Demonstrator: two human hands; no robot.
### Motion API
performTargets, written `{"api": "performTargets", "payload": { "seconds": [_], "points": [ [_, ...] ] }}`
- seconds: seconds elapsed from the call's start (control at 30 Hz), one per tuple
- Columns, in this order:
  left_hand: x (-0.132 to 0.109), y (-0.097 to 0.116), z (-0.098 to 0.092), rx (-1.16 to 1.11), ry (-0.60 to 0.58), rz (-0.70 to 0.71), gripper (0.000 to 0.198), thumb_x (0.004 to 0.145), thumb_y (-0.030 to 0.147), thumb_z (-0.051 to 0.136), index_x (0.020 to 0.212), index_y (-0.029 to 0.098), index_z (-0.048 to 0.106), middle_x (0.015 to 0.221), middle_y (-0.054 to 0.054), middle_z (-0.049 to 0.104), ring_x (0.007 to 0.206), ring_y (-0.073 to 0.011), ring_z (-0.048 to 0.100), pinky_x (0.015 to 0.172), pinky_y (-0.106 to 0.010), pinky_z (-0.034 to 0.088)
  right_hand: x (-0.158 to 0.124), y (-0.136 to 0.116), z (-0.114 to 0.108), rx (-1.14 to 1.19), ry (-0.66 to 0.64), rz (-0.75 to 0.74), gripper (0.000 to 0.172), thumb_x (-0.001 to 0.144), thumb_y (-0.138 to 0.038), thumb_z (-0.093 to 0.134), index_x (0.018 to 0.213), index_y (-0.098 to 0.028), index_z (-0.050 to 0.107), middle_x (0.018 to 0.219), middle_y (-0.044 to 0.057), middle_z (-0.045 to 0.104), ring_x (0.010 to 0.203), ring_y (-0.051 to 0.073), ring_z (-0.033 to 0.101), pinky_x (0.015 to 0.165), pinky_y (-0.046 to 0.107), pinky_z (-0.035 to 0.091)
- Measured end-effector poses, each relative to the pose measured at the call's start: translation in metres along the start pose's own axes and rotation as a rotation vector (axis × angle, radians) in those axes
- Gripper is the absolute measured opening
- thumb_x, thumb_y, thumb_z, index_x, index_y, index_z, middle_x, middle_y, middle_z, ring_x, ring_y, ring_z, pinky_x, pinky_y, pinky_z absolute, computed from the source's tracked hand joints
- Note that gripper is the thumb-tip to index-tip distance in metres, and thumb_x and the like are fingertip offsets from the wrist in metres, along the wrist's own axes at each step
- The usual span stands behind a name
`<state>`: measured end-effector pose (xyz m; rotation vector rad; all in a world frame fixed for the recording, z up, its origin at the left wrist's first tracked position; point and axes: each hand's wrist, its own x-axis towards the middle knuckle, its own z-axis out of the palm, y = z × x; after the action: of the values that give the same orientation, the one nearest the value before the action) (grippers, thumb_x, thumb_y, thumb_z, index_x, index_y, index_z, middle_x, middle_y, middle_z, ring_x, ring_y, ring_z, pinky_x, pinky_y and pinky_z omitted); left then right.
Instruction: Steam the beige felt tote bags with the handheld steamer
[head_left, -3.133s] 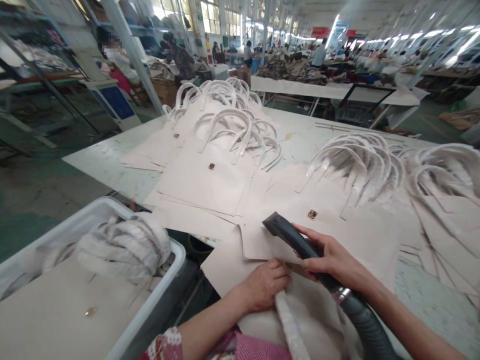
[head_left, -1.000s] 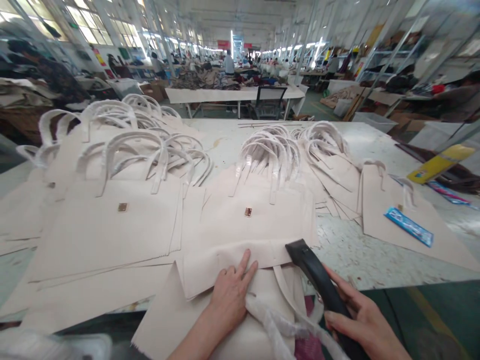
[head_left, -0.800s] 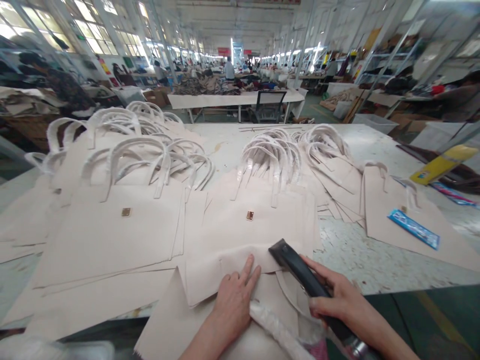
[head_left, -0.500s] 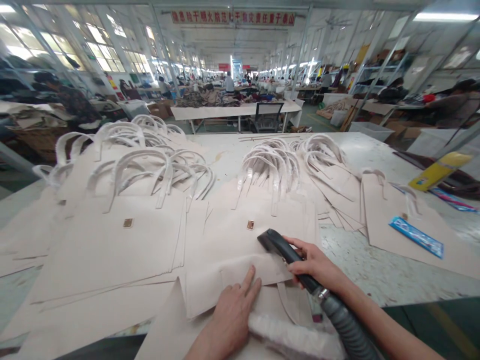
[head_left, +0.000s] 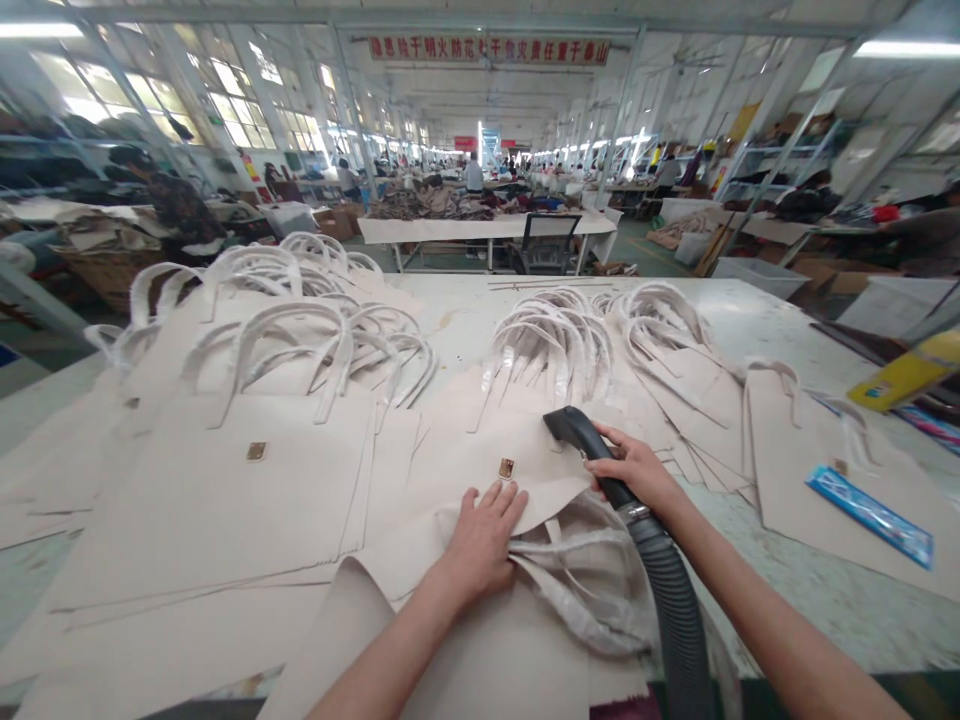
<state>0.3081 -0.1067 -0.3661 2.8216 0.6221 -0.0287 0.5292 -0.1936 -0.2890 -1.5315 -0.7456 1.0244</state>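
The right grip has its fingers and thumb wrapped around a black nozzle, whose long axis runs from the grip ahead and to the left, mouth foremost. A ribbed hose drops from the nozzle's rear, back toward the body. The relation that seems to count most is mouth to fabric: the mouth stands over the upper right part of a beige bag panel, and whether it touches is hard to tell at this angle. The panel lies on the desk, ahead and left of the right grip. The left grip presses it palm down, fingers slightly spread and pinching nothing visible. A metal clasp sits just beyond those fingertips, so the left is nearer it. Pale straps bunch between the left grip and the hose.
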Motion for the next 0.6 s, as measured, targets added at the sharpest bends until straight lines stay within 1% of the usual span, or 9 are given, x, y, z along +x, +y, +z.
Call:
{"api": "performTargets", "payload": {
  "seconds": [0.07, 0.13, 0.23, 0.33, 0.43, 0.53, 0.6],
  "points": [
    [-0.002, -0.002, 0.001, -0.006, 0.003, 0.004, 0.077, 0.063, 0.027, 0.053, 0.134, 0.022, 0.023, 0.141, -0.009, 0.021, 0.128, -0.0281, 0.016, 0.099, -0.056, 0.008, -0.004, 0.0, -0.007, 0.012, 0.038, -0.037, 0.076, 0.063, -0.021, 0.065, 0.131, -0.015, 0.033, 0.061, -0.004, 0.058, 0.046, 0.015, 0.057, 0.043, 0.026, 0.048],
    [-0.003, -0.003, 0.001, -0.021, 0.009, 0.003, 0.076, 0.064, 0.027, 0.052, 0.134, 0.024, 0.023, 0.142, -0.007, 0.02, 0.129, -0.0281, 0.014, 0.098, -0.058, 0.004, -0.013, 0.006, -0.02, 0.039, 0.066, -0.034, 0.077, 0.063, -0.023, 0.066, 0.132, -0.015, 0.031, 0.068, -0.001, 0.061, 0.05, 0.015, 0.058, 0.044, 0.027, 0.049],
    [-0.004, -0.004, 0.001, -0.047, 0.014, 0.008, 0.076, 0.064, 0.027, 0.052, 0.134, 0.024, 0.024, 0.141, -0.007, 0.021, 0.129, -0.0275, 0.012, 0.098, -0.059, 0.002, -0.025, 0.027, -0.044, 0.101, 0.075, 0.071, 0.079, 0.062, -0.025, 0.069, 0.13, -0.015, 0.031, 0.075, 0.004, 0.064, 0.05, 0.017, 0.059, 0.043, 0.028, 0.048],
    [-0.002, -0.004, 0.002, -0.061, 0.007, 0.016, 0.075, 0.065, 0.029, 0.052, 0.134, 0.025, 0.024, 0.142, -0.006, 0.021, 0.13, -0.0268, 0.011, 0.098, -0.059, 0.0, -0.023, 0.048, -0.059, 0.138, 0.109, 0.146, 0.079, 0.06, -0.026, 0.071, 0.129, -0.015, 0.033, 0.076, 0.006, 0.065, 0.05, 0.018, 0.06, 0.043, 0.028, 0.049],
    [-0.001, -0.005, 0.002, -0.064, -0.001, 0.01, 0.075, 0.065, 0.032, 0.052, 0.134, 0.025, 0.023, 0.142, -0.005, 0.02, 0.13, -0.0269, 0.009, 0.099, -0.059, 0.0, -0.008, 0.052, -0.061, 0.124, 0.139, 0.121, 0.079, 0.058, -0.025, 0.073, 0.127, -0.016, 0.036, 0.074, 0.005, 0.065, 0.051, 0.019, 0.061, 0.044, 0.029, 0.05],
    [-0.001, -0.005, 0.0, -0.069, -0.014, -0.006, 0.076, 0.064, 0.033, 0.053, 0.134, 0.026, 0.023, 0.142, -0.004, 0.02, 0.13, -0.0287, 0.007, 0.099, -0.059, 0.0, 0.001, 0.04, -0.056, 0.096, 0.171, 0.073, 0.083, 0.057, -0.025, 0.074, 0.129, -0.017, 0.034, 0.066, 0.002, 0.064, 0.048, 0.018, 0.059, 0.043, 0.028, 0.049],
    [-0.003, -0.002, -0.002, -0.086, -0.027, -0.01, 0.076, 0.064, 0.036, 0.053, 0.134, 0.027, 0.024, 0.142, -0.004, 0.02, 0.13, -0.0308, 0.006, 0.098, -0.06, 0.0, -0.003, 0.027, -0.049, 0.075, 0.16, 0.046, 0.082, 0.058, -0.025, 0.074, 0.13, -0.017, 0.034, 0.066, 0.002, 0.063, 0.048, 0.018, 0.059, 0.043, 0.029, 0.049]
  ]
}}
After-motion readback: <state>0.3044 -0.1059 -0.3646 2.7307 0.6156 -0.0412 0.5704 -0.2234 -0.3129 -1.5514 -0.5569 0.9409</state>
